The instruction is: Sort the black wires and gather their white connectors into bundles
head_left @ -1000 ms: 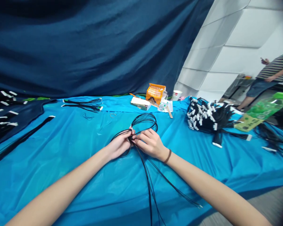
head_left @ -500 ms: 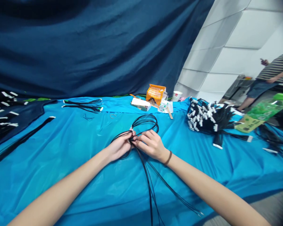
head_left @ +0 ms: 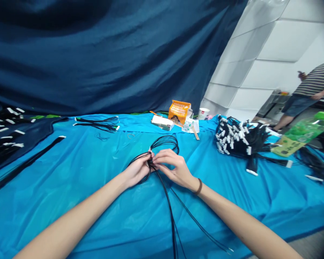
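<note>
A bundle of thin black cables [head_left: 165,141] is coiled into a loop in front of me, with a small white connector by my fingers. My left hand [head_left: 137,168] is closed around the gathered part of the coil. With thumb and fingertips together, my right hand [head_left: 175,166] pinches the cables right beside the left fingertips. The exact spot between the fingers is partly hidden. Loose cable ends [head_left: 169,201] trail down over the front of the blue cloth [head_left: 102,201], some with bare-looking tips at the lower right.
Black cables with white connectors lie heaped at the right [head_left: 233,135] and at the far left [head_left: 8,120]. A green-capped bottle [head_left: 302,135] leans by the right heap. An orange bag [head_left: 179,112] and paper cup [head_left: 203,113] stand behind. A person [head_left: 310,86] stands at the far right.
My right hand has shifted slightly, its fingers straighter and the wrist farther right. The cable loop looks a little smaller. The view has tilted up slightly.
</note>
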Available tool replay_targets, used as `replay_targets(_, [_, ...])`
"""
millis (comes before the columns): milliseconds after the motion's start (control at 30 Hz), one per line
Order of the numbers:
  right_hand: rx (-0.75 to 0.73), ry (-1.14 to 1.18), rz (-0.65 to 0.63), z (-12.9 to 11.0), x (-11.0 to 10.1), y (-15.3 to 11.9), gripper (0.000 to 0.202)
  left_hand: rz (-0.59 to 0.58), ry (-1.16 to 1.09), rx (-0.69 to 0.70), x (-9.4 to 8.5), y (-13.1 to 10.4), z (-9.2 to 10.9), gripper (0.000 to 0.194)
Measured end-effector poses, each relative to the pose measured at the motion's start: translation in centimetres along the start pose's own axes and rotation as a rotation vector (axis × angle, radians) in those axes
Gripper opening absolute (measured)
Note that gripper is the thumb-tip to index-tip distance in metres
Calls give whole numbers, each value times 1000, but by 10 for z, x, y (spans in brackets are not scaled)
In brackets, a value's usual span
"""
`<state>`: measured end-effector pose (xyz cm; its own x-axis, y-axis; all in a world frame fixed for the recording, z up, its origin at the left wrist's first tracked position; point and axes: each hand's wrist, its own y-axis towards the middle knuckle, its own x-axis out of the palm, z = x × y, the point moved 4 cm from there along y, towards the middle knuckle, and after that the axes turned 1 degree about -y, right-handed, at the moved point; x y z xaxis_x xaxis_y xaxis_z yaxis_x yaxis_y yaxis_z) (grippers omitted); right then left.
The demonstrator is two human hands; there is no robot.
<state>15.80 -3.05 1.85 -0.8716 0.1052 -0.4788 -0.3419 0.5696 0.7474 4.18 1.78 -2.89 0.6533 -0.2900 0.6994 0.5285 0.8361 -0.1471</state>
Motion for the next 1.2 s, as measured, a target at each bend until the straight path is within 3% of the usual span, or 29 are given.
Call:
replay_targets(67, [208, 260, 47, 7, -4, 3, 11, 12, 14, -10, -1, 0, 0, 12])
replay_targets(167, [426, 588, 255, 21, -19, 4, 12, 35, 40, -41, -1, 0, -1, 16])
replay_targets(267, [435, 645, 481, 30, -42, 5, 14, 70, 57, -46, -3, 0, -2, 18])
replay_targets(333, [405, 513, 534, 29, -53, 5, 18, 77, 80, -30, -3, 0, -2, 17])
replay_targets(400, [340, 270, 479, 20, -55, 6, 16, 78, 120, 2, -4, 0, -2, 13])
replay_targets(500, [148, -138, 299, 2, -43, 7, 8, 52, 194, 69, -3, 0, -1, 6])
replay_targets(600, [-16, -377, 208, -7, -30, 4, 9, 22, 252, 121, -2, -1, 1, 12])
replay_targets(767, [-78, -458, 197, -6, -28, 2, 8, -19, 301, 145, -2, -1, 1, 21])
replay_targets(1200, [-62, -473, 200, -6, -26, 1, 9, -41, 300, 178, -2, 2, 0, 22])
